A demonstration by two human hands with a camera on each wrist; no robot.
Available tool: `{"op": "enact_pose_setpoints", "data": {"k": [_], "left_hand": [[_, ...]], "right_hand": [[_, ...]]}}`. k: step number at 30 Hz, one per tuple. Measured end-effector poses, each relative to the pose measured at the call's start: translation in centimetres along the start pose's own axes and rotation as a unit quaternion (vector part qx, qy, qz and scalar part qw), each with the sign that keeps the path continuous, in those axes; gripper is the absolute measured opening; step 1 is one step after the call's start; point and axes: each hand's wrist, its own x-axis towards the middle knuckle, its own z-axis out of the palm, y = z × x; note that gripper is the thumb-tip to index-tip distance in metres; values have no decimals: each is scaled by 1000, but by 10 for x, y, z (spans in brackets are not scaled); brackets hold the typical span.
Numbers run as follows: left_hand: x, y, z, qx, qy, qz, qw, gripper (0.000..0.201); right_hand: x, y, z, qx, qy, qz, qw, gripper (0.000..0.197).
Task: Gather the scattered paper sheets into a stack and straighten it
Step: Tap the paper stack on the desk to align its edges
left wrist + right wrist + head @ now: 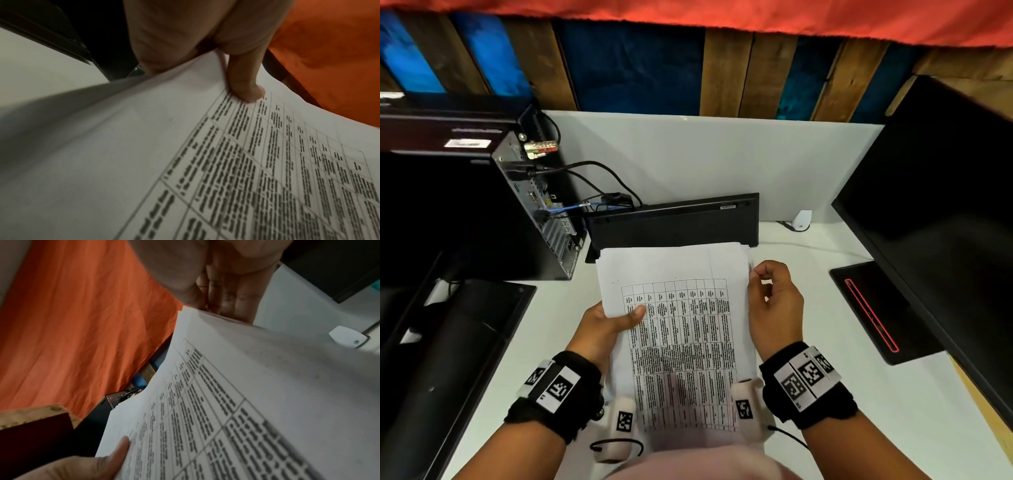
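Note:
A stack of white paper sheets (681, 308) with a printed table on top is held tilted above the white desk (866, 404), its far edge near the keyboard. My left hand (625, 317) grips the stack's left edge, thumb (244, 84) pressed on the top sheet and fingers hidden beneath. My right hand (758, 277) sits at the stack's right edge near the far corner, with its fingers (232, 301) curled behind the sheets (267, 386) and the thumb in front. The sheet edges at that corner look slightly uneven. The printed sheet (144, 146) fills the left wrist view.
A black keyboard (674, 222) leans on the white partition behind the stack. A computer tower (530, 205) with cables stands at left beside a monitor base (465, 342). At right are a dark monitor (945, 205), its red-lined base (873, 308) and a small white device (802, 219).

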Motion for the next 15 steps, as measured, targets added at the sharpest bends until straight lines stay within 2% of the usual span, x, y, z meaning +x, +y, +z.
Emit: {"op": "enact_pose_setpoints", "data": {"k": [5,9,12,15], "left_hand": [[0,1,-1,-28,-30,6,999,28],[8,-7,-12,-25,-49,15,998,67],[9,-10,-17,-33,-72,17,997,79],[7,-13,-20,-42,-96,8,994,87]], "right_hand": [[3,-8,-2,11,-61,-4,998,21],[3,-20,-6,78,-71,0,994,18],[2,-23,-7,138,-96,15,986,7],[-2,-26,-6,116,-144,-14,983,7]]}}
